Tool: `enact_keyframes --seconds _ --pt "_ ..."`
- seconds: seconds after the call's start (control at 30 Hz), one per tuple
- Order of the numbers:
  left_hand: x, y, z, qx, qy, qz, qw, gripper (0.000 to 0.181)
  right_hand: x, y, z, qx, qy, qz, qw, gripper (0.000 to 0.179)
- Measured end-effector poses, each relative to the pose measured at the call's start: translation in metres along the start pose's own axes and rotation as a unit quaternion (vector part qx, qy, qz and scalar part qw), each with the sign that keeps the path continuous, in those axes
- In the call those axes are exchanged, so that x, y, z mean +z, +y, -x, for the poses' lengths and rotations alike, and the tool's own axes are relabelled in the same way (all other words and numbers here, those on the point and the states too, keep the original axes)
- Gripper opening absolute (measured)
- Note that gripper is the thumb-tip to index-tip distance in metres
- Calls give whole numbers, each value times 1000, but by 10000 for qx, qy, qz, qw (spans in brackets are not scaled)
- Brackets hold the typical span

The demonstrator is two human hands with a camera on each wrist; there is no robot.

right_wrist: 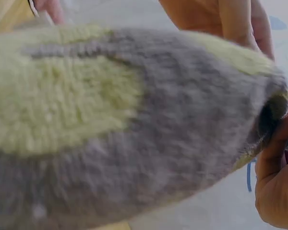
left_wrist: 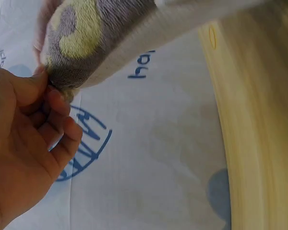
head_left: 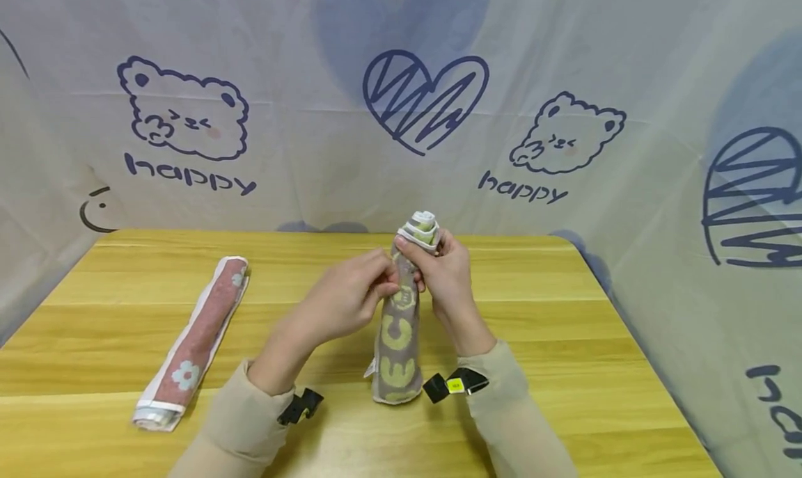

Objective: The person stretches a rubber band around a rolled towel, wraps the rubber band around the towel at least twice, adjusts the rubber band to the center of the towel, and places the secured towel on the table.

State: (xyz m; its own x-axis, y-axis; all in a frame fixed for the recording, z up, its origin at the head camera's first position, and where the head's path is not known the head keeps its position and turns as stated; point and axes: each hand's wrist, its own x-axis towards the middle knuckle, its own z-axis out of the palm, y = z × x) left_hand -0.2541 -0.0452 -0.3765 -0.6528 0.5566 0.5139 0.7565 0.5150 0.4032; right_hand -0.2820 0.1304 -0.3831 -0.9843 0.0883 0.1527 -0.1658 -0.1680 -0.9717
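A rolled grey towel [head_left: 401, 339] with yellow letters stands tilted over the table, its white-edged rolled end uppermost. My right hand [head_left: 447, 273] grips it near that upper end, the thumb lying across the front. With bent fingers, my left hand [head_left: 354, 287] pinches the cloth at the roll's left side. The left wrist view shows thumb and fingertips of the left hand [left_wrist: 29, 134] meeting on the edge of the grey towel [left_wrist: 105, 43]. Close up in the right wrist view, the towel [right_wrist: 182, 110] is blurred and covers much of the hands.
A second rolled towel [head_left: 203, 332], pink with white edges and pale flowers, lies on the left of the wooden table [head_left: 551, 394]. Behind the table hangs a pale cloth [head_left: 301, 130] printed with hearts and bears. Black straps sit around both wrists.
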Motion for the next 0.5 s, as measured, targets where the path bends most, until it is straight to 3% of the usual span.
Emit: enact_keyframes --seconds 0.13,0.23,0.37,0.5 --pt "0 2 0 -136 -307 186 9993 8 -3 1 -4 139 68 59 9999 26" --pt "-5 1 1 -346 -342 428 9979 7 -3 1 -3 143 -164 175 9996 26" --pt "-13 -5 4 -445 -195 760 9959 7 -5 2 -2 16 -686 286 9972 31" --pt "-21 -14 6 -421 -37 1326 9903 6 -8 1 -2 -210 -1566 -27 9874 50"
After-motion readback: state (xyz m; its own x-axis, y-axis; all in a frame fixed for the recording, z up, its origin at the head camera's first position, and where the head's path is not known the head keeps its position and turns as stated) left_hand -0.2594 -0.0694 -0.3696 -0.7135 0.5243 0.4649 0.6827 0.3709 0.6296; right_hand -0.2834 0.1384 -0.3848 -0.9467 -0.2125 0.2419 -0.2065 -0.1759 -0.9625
